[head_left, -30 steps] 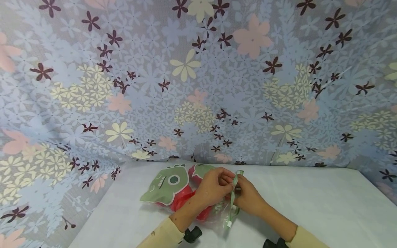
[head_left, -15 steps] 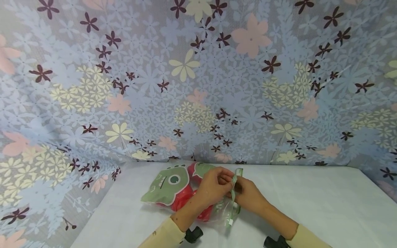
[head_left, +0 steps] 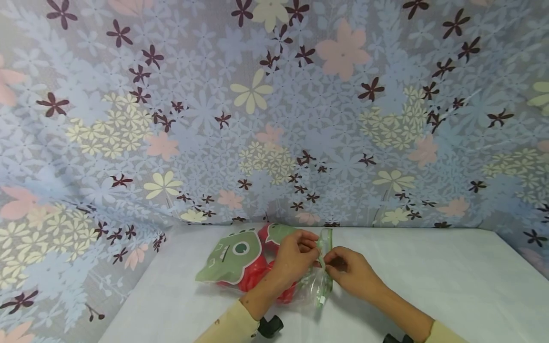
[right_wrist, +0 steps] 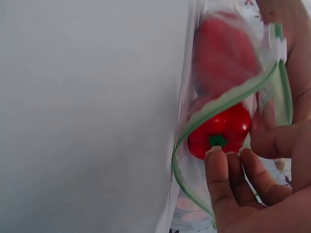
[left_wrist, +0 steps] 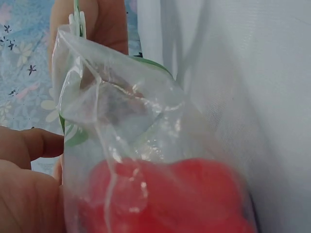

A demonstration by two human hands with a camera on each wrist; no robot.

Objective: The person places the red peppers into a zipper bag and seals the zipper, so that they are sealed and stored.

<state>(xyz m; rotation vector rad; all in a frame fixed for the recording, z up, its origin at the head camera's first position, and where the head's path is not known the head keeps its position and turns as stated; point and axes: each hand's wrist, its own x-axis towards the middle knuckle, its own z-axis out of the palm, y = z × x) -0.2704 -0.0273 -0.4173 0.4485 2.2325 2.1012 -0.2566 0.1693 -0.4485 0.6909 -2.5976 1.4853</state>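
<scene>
A clear plastic zip bag [head_left: 229,257] with a green dinosaur-face print lies on its side on the white table, its green-edged mouth toward the right. Inside it are glossy red things; the right wrist view shows a red bell pepper [right_wrist: 228,128] with a green stem just within the open mouth. My left hand [head_left: 296,257] pinches the bag near its mouth from the left. At the rim on the right, my right hand [head_left: 353,271] has its curled fingertips and thumb on the bag's edge. A white slider [right_wrist: 278,49] sits at one end of the green zip strip.
White cloth covers the table [head_left: 429,276]. Behind it and at the left hangs a flowered curtain [head_left: 257,143]. A black wrist mount [head_left: 271,327] shows below my left forearm, and another [head_left: 396,338] by my right.
My right hand has moved slightly right, from behind the zip strip to its outer edge. The bag's mouth looks more spread. My left hand stays nearly still, gripping the bag.
</scene>
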